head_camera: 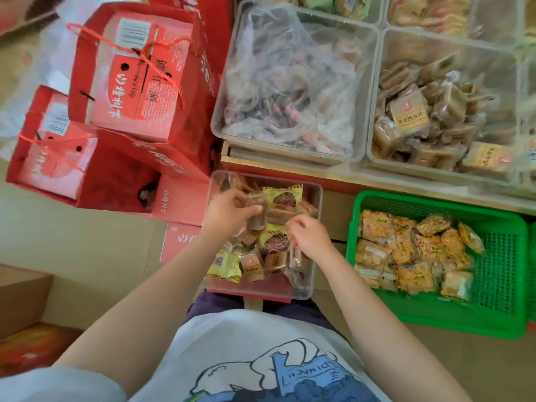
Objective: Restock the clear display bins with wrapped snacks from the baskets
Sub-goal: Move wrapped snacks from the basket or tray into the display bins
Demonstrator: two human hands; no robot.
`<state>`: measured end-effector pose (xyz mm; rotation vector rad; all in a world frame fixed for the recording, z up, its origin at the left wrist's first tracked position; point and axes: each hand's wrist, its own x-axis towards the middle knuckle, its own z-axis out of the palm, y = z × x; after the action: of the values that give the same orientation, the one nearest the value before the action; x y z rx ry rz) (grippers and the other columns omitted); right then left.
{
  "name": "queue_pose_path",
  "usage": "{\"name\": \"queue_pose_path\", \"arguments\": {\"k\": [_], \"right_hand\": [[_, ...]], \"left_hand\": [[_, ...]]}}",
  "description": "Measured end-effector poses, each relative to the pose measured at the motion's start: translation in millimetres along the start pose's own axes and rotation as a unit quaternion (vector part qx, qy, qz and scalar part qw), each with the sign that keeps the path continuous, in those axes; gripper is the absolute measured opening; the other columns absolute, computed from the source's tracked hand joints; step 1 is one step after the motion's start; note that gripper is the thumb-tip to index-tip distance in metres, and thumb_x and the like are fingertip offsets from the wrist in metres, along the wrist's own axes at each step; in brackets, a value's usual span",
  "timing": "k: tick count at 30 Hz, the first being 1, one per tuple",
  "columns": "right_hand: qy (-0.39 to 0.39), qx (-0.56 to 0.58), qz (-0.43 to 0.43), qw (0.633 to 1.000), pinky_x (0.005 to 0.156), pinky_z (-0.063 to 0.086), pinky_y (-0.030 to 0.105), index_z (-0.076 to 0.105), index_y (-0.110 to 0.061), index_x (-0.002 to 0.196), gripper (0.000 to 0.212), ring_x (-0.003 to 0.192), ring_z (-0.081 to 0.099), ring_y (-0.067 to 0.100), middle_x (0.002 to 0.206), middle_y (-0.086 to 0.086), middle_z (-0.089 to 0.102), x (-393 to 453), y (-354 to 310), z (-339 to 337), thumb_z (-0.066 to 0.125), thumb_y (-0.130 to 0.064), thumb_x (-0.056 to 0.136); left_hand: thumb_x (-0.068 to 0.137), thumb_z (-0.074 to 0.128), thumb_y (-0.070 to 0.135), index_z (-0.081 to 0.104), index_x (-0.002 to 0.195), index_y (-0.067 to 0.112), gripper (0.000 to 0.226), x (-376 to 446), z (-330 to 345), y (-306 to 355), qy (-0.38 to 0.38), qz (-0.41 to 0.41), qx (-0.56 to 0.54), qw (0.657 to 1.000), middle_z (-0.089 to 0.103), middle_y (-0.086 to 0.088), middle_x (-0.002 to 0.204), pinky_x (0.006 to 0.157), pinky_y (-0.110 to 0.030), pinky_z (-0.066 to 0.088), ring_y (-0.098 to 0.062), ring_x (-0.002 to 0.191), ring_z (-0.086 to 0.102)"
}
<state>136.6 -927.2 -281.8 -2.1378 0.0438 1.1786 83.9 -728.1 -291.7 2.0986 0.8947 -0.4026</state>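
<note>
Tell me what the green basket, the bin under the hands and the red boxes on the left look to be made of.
Green basket: moulded plastic, matte, with perforated lattice walls.
Bin under the hands: clear rigid plastic, glossy; the snacks show through its walls.
Red boxes: printed cardboard, judging by folded edges and punched holes, with red cord handles.

Both hands reach into a small clear bin (pixel 314 198) of mixed wrapped snacks on the floor. The left hand (pixel 229 213) grips a brown wrapped snack (pixel 259 214); the right hand (pixel 310 237) pinches another packet (pixel 295 253). A green basket (pixel 504 274) of orange packets sits to the right. Red gift boxes (pixel 136 82) stand at left, and larger clear bins (pixel 374 91) lie beyond.
</note>
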Motion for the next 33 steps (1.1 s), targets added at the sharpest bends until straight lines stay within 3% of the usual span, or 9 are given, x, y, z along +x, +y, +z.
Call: {"name": "queue_pose_path", "arguments": {"k": [3, 6, 8, 11, 14, 17, 24, 29, 33], "right_hand": [[-0.023, 0.169, 0.064, 0.983, 0.063, 0.055, 0.034, 0.067, -0.007, 0.108, 0.059, 0.064, 0.066, 0.020, 0.085, 0.012, 0.072, -12, -24, -24, 0.031, -0.053, 0.107], [-0.129, 0.389, 0.076, 0.909, 0.059, 0.052, 0.032, 0.071, -0.002, 0.108, 0.087, 0.068, 0.067, 0.027, 0.089, 0.018, 0.072, -28, -35, -59, 0.021, -0.073, 0.098], [-0.145, 0.487, 0.018, 0.861, 0.063, 0.052, 0.032, 0.075, -0.008, 0.104, 0.076, 0.074, 0.066, 0.025, 0.092, 0.015, 0.069, -36, -36, -87, 0.032, -0.071, 0.098], [-0.054, 0.544, -0.046, 0.836, 0.072, 0.054, 0.035, 0.069, -0.013, 0.124, 0.041, 0.086, 0.068, 0.023, 0.106, 0.013, 0.069, -43, -36, -130, 0.052, -0.044, 0.102], [0.037, 0.549, -0.069, 0.832, 0.072, 0.059, 0.035, 0.062, -0.008, 0.131, 0.034, 0.088, 0.072, 0.026, 0.111, 0.014, 0.073, -47, -30, -175, 0.058, -0.023, 0.101], [0.083, 0.506, -0.101, 0.853, 0.066, 0.058, 0.031, 0.062, -0.007, 0.124, 0.025, 0.076, 0.071, 0.024, 0.101, 0.014, 0.073, -49, -33, -218, 0.059, -0.011, 0.100], [0.206, 0.527, -0.092, 0.820, 0.085, 0.060, 0.032, 0.055, 0.003, 0.131, 0.031, 0.100, 0.070, 0.025, 0.120, 0.020, 0.066, 2, -47, -293, 0.056, -0.006, 0.101], [0.208, 0.520, -0.057, 0.827, 0.082, 0.061, 0.032, 0.055, 0.003, 0.129, 0.030, 0.098, 0.072, 0.028, 0.113, 0.021, 0.067, 5, -38, -267, 0.057, -0.007, 0.100], [0.212, 0.492, -0.081, 0.840, 0.068, 0.060, 0.033, 0.063, -0.004, 0.113, 0.016, 0.071, 0.069, 0.023, 0.086, 0.012, 0.070, -21, -41, -211, 0.058, -0.010, 0.100]], "left_hand": [[0.079, 0.083, 0.032, 0.062, 0.101, 0.023, 0.031, -23, -17, 46, 0.013, 0.070, -0.123, 0.990, 0.063, 0.012, 0.093, 0.070, -0.013, 0.045, -0.001, 0.083, 0.058], [0.077, 0.084, 0.019, 0.065, 0.108, 0.018, 0.036, -41, -21, 93, 0.025, 0.218, -0.081, 0.972, 0.066, 0.009, 0.102, 0.083, -0.017, 0.049, -0.005, 0.090, 0.060], [0.078, 0.082, 0.021, 0.063, 0.118, 0.020, 0.044, -49, -16, 125, 0.003, 0.323, 0.011, 0.946, 0.060, 0.010, 0.115, 0.093, -0.025, 0.050, -0.003, 0.102, 0.056], [0.076, 0.080, 0.043, 0.052, 0.137, 0.024, 0.070, -55, -3, 168, -0.060, 0.401, 0.061, 0.912, 0.044, 0.006, 0.146, 0.109, -0.026, 0.038, -0.007, 0.129, 0.043], [0.082, 0.068, 0.060, 0.037, 0.150, 0.028, 0.081, -45, 14, 199, -0.048, 0.360, 0.019, 0.931, 0.032, 0.003, 0.158, 0.114, -0.030, 0.025, -0.012, 0.144, 0.029], [0.098, 0.052, 0.052, 0.024, 0.157, 0.022, 0.072, -23, 40, 217, -0.022, 0.325, 0.085, 0.942, 0.018, -0.002, 0.166, 0.122, -0.034, 0.012, -0.017, 0.152, 0.013], [0.101, 0.028, 0.062, -0.014, 0.158, 0.018, 0.083, 2, 86, 193, -0.022, 0.321, 0.326, 0.889, -0.013, -0.005, 0.166, 0.125, -0.039, -0.005, -0.018, 0.153, -0.012], [0.099, 0.032, 0.062, -0.017, 0.157, 0.020, 0.087, 3, 85, 190, -0.030, 0.316, 0.329, 0.889, -0.016, -0.002, 0.166, 0.124, -0.038, -0.008, -0.017, 0.152, -0.016], [0.100, 0.044, 0.050, -0.007, 0.160, 0.021, 0.085, 3, 76, 190, -0.054, 0.328, 0.297, 0.895, -0.008, -0.004, 0.168, 0.121, -0.034, -0.010, -0.018, 0.154, -0.009]]}}
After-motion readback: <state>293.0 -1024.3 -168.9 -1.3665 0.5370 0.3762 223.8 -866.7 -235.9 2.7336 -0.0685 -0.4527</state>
